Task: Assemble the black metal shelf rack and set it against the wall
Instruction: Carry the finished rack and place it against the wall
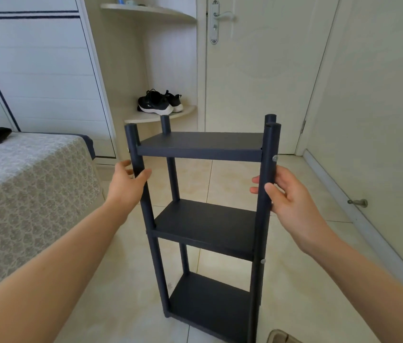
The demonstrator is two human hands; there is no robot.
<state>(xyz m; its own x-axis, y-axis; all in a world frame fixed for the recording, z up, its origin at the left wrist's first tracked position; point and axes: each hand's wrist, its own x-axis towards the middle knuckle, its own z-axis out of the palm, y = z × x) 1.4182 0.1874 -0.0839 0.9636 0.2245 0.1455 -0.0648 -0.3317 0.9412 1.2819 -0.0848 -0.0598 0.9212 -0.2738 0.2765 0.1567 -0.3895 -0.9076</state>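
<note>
Head view: one black shelf rack (205, 226), with three shelves and four posts, stood upright on the tiled floor (306, 243), apart from the wall (381, 120). The left grip (128, 180) held the front-left post and the right grip (284, 191) the front-right post. Two screws (275, 158) showed. The frame edge cut off the rack's lower right corner

Bare arms stretched forward, left hand (128, 184) and right hand (284, 194) apart, each curled round the rack (205, 226)
</note>
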